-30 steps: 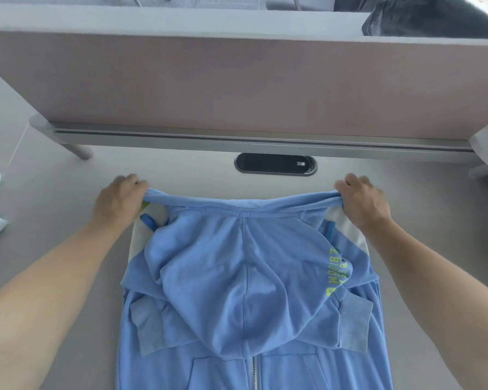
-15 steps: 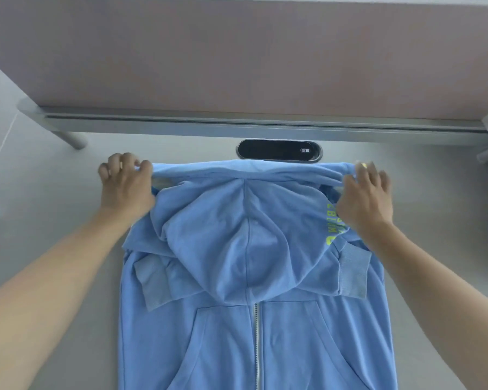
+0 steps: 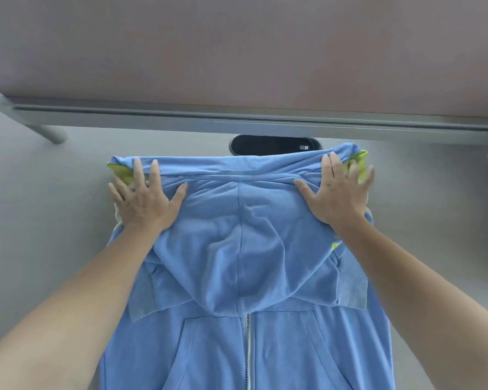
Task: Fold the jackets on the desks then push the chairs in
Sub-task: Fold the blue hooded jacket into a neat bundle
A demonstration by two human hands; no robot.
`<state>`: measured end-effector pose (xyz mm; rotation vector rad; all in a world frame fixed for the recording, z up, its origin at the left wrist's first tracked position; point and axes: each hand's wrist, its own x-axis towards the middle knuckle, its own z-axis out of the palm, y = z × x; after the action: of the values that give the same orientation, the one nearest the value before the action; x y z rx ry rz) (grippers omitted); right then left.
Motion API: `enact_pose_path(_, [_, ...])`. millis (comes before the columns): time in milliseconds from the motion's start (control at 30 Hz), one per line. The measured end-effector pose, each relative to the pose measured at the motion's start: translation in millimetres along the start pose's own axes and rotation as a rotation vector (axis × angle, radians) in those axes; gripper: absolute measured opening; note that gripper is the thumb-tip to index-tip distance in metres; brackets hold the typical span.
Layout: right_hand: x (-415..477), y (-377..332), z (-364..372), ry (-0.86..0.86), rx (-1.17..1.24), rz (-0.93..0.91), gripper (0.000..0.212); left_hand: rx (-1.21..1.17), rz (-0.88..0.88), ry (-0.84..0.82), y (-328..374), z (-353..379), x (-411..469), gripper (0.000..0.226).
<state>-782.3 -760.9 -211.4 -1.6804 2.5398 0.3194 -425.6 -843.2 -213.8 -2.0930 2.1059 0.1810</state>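
Note:
A light blue hooded jacket (image 3: 245, 277) lies front up on the grey desk (image 3: 40, 220), zip toward me, sleeves folded inward and hood laid down over the chest. Lime green patches show at both far corners. My left hand (image 3: 144, 198) presses flat with spread fingers on the far left shoulder. On the far right shoulder my right hand (image 3: 338, 190) lies flat in the same way. Both forearms reach in from the lower corners.
A black oval cable port (image 3: 273, 144) sits in the desk just beyond the jacket's far edge. Behind it runs a grey rail (image 3: 237, 119) under a mauve divider panel (image 3: 237, 52). A panel foot (image 3: 51, 133) stands at the far left.
Both hands let go of the jacket's far edge, which they had gripped and carried away from me, and now lie flat with spread fingers on the shoulders. The view has tilted lower.

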Motion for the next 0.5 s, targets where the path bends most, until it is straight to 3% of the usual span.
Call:
enact_pose_path(300, [22.8,-2.3,11.0,0.083,0.212,-0.011,0.109,0.044,-0.021,0.065,6.6,0.9,24.0,0.102])
enact_pose_path(500, [29.5,-4.8,8.5,0.084,0.159,-0.055,0.102,0.316,-0.005,0.076,21.8,-20.1,29.9,0.094])
